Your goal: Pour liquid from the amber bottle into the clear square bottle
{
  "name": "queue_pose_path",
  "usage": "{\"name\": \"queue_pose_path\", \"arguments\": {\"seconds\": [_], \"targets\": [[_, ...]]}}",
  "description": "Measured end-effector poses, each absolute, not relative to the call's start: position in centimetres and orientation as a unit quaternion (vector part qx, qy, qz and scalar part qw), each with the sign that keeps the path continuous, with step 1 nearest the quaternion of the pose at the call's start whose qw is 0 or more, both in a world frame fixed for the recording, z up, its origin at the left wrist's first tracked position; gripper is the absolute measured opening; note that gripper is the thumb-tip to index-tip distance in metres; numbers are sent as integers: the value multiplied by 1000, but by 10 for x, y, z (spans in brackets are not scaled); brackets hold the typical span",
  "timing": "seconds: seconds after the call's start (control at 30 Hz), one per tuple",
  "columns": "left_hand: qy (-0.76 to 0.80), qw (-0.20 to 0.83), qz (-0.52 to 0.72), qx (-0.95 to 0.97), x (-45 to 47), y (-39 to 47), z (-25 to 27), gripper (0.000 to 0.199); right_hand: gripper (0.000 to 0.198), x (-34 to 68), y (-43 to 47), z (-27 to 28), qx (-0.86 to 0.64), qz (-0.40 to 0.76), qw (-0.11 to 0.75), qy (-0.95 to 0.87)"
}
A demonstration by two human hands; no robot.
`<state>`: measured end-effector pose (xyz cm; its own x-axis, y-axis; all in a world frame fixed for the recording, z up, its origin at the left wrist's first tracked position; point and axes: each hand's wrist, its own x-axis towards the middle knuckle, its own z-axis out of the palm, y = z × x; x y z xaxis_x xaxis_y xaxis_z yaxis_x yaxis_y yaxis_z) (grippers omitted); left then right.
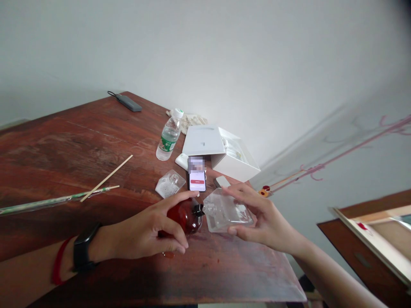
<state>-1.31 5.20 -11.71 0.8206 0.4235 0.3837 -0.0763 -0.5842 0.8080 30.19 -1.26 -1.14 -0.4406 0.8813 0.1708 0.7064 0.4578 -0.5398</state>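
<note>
Red bottle (pixel 182 214) and clear bottle (pixel 229 209) set neck to neck, lower centre of the frame.
The left hand (pixel 160 224) has its grip curled partly closed around the red bottle; the right hand (pixel 265 209) grips the clear one between thumb and fingers. Both look stiff and slick, perhaps fragile; the red one is probably heavier, best cupped round its belly, the clear one held by its edges. Beyond, mid-frame, another clear piece (pixel 169 185) rests on the tabletop (pixel 224 273) near a phone (pixel 197 182).
</note>
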Motion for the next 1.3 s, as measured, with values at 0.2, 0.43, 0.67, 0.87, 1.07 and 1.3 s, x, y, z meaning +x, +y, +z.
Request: {"name": "queue_pose_path", "arguments": {"seconds": [0.2, 0.43, 0.67, 0.87, 1.07, 1.3], "targets": [[106, 438, 278, 849, -13, 53, -115, 10, 72, 300, -12, -9, -485, 188, 212, -827], [101, 426, 282, 853, -14, 52, -115, 14, 71, 299, -13, -7, -488, 192, 206, -826], [106, 433, 283, 849, -13, 53, -117, 13, 72, 298, -12, -4, -485, 185, 200, -831], [101, 429, 279, 853, -13, 53, -119, 15, 71, 297, -12, -3, -486, 183, 203, -830], [102, 428, 283, 852, -14, 53, -118, 15, 71, 297, -12, -2, -490, 169, 190, -834], [105, 427, 276, 855, -13, 52, -116, 15, 71, 298, -12, -2, -491, 178, 187, -832]]}}
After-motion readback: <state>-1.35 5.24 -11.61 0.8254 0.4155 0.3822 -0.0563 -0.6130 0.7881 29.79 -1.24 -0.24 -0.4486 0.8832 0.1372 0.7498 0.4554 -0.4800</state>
